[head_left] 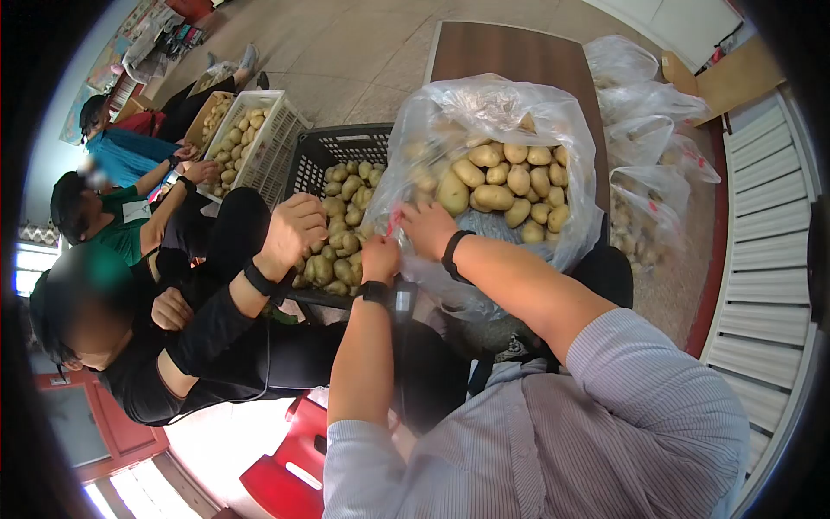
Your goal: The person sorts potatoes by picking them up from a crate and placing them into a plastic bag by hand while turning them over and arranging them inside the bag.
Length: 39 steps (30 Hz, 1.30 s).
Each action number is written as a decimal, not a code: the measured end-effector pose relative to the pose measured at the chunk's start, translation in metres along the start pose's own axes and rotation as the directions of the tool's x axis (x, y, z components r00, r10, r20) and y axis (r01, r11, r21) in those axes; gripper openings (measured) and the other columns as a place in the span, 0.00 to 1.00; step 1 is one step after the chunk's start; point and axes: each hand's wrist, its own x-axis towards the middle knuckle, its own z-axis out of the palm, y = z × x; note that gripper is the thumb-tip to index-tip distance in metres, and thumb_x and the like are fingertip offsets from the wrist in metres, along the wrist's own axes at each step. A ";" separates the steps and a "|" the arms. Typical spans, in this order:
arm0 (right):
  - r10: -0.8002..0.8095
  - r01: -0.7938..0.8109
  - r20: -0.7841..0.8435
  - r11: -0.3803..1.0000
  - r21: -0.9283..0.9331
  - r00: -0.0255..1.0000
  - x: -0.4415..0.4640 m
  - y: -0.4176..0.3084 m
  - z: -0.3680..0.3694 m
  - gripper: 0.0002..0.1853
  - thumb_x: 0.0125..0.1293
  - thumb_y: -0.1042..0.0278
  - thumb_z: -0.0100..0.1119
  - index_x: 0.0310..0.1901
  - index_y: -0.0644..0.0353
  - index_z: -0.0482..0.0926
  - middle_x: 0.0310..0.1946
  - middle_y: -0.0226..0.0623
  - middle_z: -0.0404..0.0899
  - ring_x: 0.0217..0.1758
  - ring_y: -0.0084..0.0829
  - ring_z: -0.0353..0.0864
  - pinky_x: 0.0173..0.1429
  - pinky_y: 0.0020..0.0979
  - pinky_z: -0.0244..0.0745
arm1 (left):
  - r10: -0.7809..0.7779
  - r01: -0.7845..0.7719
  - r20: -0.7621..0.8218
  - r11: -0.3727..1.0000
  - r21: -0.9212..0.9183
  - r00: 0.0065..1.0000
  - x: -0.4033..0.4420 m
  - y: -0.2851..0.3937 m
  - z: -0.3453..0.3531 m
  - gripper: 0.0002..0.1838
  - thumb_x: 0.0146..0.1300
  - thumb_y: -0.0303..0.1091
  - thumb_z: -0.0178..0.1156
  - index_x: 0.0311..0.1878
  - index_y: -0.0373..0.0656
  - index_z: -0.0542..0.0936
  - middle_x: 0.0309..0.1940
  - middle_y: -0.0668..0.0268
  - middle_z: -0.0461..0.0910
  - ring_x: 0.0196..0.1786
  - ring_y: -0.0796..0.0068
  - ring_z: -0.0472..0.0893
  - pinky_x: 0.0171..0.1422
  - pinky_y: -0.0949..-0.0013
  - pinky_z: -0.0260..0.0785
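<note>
A large clear plastic bag (pixel 575 121) full of yellow potatoes (pixel 495 198) stands wide open in front of me. At its near left rim, my left hand (pixel 380 258) is closed, pinching the plastic beside a pink-red streak (pixel 395 219) that looks like print on the bag. Just to the right, my right hand (pixel 428 227) has its fingers curled onto the same bunched edge. Its fingertips are partly hidden by the plastic. Left of the bag, a black crate (pixel 303 164) holds lumpy yellow-green vegetables (pixel 341 233).
A co-worker's hand (pixel 298 227) hovers over the black crate, close to my left hand. A white crate (pixel 275 143) of potatoes stands farther left, by other people. Several filled plastic bags (pixel 644 156) lie right of the brown board (pixel 519 56). A red stool (pixel 290 471) is at lower left.
</note>
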 end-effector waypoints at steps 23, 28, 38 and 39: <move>-0.052 0.053 -0.030 0.998 0.034 0.998 -0.106 0.036 -0.002 0.25 0.50 0.63 0.66 0.52 0.58 0.78 0.71 0.39 0.61 0.65 0.51 0.66 0.63 0.53 0.65 | -0.133 0.134 0.189 0.991 0.003 0.973 -0.020 0.025 -0.017 0.13 0.58 0.34 0.56 0.38 0.33 0.82 0.22 0.56 0.82 0.20 0.64 0.83 0.21 0.63 0.73; -0.055 0.055 -0.089 0.998 -0.002 0.995 -0.133 0.058 -0.015 0.23 0.49 0.65 0.64 0.50 0.58 0.78 0.69 0.39 0.63 0.64 0.49 0.66 0.65 0.50 0.64 | -0.164 0.158 0.240 0.986 0.048 0.957 -0.024 0.036 -0.023 0.14 0.57 0.35 0.57 0.40 0.33 0.82 0.26 0.54 0.84 0.22 0.62 0.84 0.24 0.60 0.74; -0.082 0.077 -0.223 0.997 -0.029 0.971 -0.146 0.054 -0.005 0.25 0.55 0.70 0.57 0.56 0.65 0.77 0.66 0.42 0.68 0.70 0.45 0.64 0.73 0.51 0.58 | 0.388 -0.362 -0.078 0.904 0.226 0.919 -0.068 0.106 -0.014 0.13 0.56 0.37 0.65 0.43 0.44 0.80 0.49 0.53 0.76 0.52 0.49 0.78 0.54 0.54 0.73; -0.079 0.074 -0.228 0.997 -0.031 0.970 -0.145 0.054 -0.007 0.25 0.55 0.70 0.57 0.56 0.65 0.77 0.66 0.42 0.68 0.70 0.45 0.64 0.73 0.51 0.58 | 0.552 -0.533 -0.044 0.820 0.208 0.832 -0.070 0.107 -0.008 0.13 0.56 0.37 0.65 0.45 0.46 0.80 0.52 0.55 0.75 0.52 0.49 0.78 0.54 0.53 0.73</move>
